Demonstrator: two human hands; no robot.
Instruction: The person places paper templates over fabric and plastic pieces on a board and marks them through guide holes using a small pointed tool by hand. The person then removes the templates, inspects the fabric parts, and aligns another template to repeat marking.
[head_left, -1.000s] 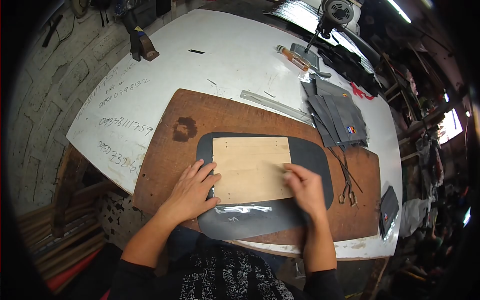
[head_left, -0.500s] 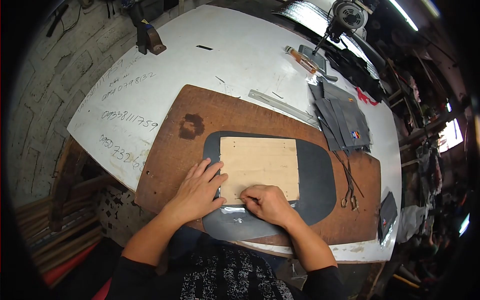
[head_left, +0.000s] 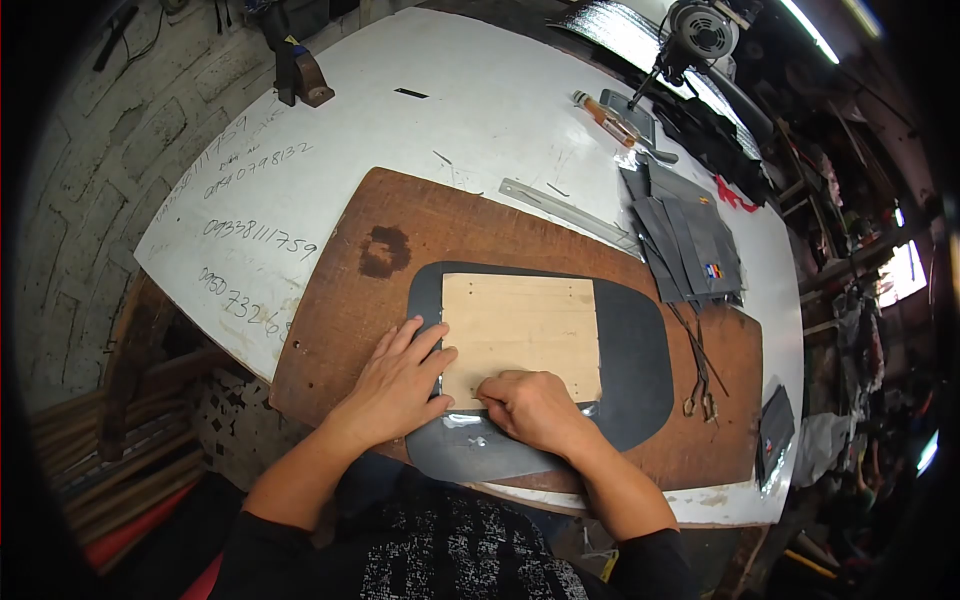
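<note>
A pale tan rectangular template (head_left: pixel 520 330) with small holes near its corners lies flat on a dark grey sheet with rounded corners (head_left: pixel 640 350). My left hand (head_left: pixel 398 380) rests with spread fingers across the template's left edge, fingertips on the tan surface and palm over the dark sheet. At the template's lower edge, my right hand (head_left: pixel 535 405) is closed in a pinch, near the lower left hole. Whatever sits between its fingertips is too small or hidden to make out. Shiny marks show on the dark sheet just below.
Beneath lies a brown board (head_left: pixel 330 300) on a white table (head_left: pixel 450 80) with handwritten numbers. Scissors (head_left: pixel 700 385) lie at right, below a stack of dark pieces (head_left: pixel 690 240). A metal ruler (head_left: pixel 570 212), an orange-handled tool (head_left: pixel 605 120) and a tape dispenser (head_left: pixel 303 80) are farther back.
My right hand has turned slightly and its fingers sit a little closer together at the template's lower edge. My left hand stays in place.
</note>
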